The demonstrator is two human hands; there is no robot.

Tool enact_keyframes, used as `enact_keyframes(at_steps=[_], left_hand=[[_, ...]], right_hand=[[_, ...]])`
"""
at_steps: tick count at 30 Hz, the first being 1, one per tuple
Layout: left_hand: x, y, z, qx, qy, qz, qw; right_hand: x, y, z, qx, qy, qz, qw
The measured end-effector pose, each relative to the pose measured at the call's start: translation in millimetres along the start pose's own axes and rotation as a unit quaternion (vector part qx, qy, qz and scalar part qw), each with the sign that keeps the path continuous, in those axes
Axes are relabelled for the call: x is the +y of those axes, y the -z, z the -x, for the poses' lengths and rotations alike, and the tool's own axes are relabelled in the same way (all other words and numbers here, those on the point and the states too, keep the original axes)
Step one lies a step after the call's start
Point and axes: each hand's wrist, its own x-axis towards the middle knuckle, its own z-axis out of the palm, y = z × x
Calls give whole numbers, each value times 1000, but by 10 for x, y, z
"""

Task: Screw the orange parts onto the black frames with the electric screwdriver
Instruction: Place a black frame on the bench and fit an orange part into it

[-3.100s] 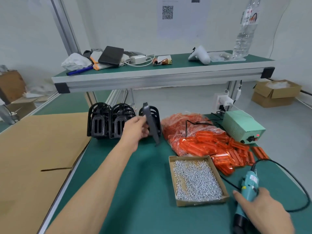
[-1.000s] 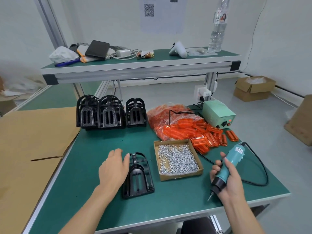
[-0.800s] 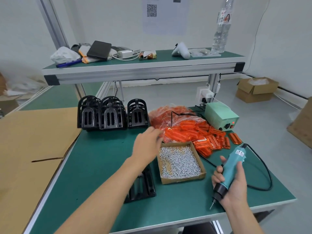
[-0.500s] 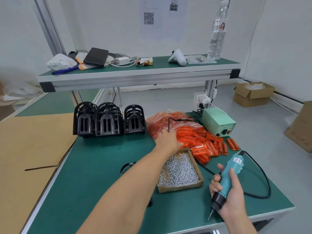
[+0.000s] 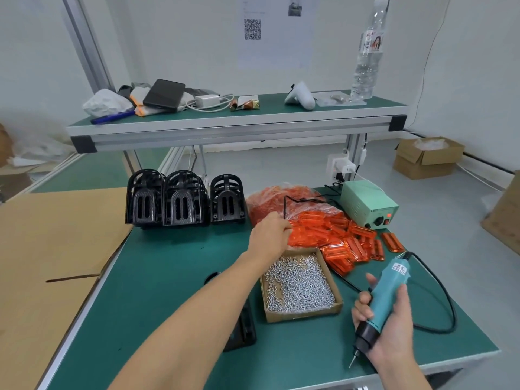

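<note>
My left hand (image 5: 268, 236) reaches across the table to the near edge of the loose pile of orange parts (image 5: 337, 237). Its fingers curl down onto the parts, and their tips are hidden. My right hand (image 5: 392, 337) grips the teal electric screwdriver (image 5: 387, 294) above the table's front right, bit pointing down. One black frame (image 5: 242, 332) lies flat on the green mat, mostly covered by my left forearm. More black frames (image 5: 183, 202) stand in three stacks at the back.
A cardboard box of silver screws (image 5: 299, 285) sits between my two hands. Behind the pile are a bag of orange parts (image 5: 277, 199) and the green power supply (image 5: 368, 205). The screwdriver cable (image 5: 447, 302) loops at the right. Brown cardboard (image 5: 56, 249) covers the left.
My left hand set a black frame flat on the mat, let it go and reached forward to the orange pile. My right hand lifted the screwdriver and holds it still.
</note>
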Motion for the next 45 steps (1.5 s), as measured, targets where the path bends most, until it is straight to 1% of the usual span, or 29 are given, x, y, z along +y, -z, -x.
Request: enact_keyframes(at_steps=[2, 4, 8, 11, 13, 18, 21, 26, 29, 31, 33, 34, 39, 42, 45], left_hand=[[-15, 195, 171, 35, 47, 68, 996], [-120, 415, 490, 46, 103, 107, 988], [-514, 776, 1424, 55, 221, 118, 967], [-668, 866, 1950, 38, 268, 89, 959], [-676, 793, 2113, 19, 261, 74, 962], [-532, 531, 2204, -24, 194, -9, 981], [-457, 447, 2161, -22, 187, -34, 982], [-472, 384, 2098, -28, 174, -119, 977], [-519, 337, 2151, -6, 168, -139, 976], [-557, 317, 2207, 22, 163, -137, 977], [-611, 327, 2271, 55, 127, -111, 984], [-651, 340, 2306, 55, 102, -102, 988], [-891, 434, 2373, -71, 38, -48, 996], [-947, 472, 2355, -78, 10, -44, 996], [-986, 489, 2313, -89, 6, -29, 996]], right_hand=[[-12, -15, -1, 5, 0, -9, 1000], [-19, -31, -4, 7, 1, -14, 1000], [-2, -31, 7, 6, 3, -10, 1000], [8, -27, 28, 4, 3, -14, 1000], [1, -35, 45, 5, 1, -14, 1000], [-3, -25, 92, 2, -7, -1, 1000], [2, -20, 120, 4, -7, 1, 1000], [-1, -37, 123, 12, -6, -1, 1000], [-5, -24, 106, 13, -7, 0, 1000], [0, -13, 96, 11, -7, -1, 1000], [4, -4, 92, 12, -5, -2, 1000], [7, -5, 92, 13, -3, -3, 1000], [14, -29, 74, 19, -2, -9, 1000], [19, -31, 82, 22, -3, -5, 1000], [19, -17, 92, 19, -1, -7, 1000]])
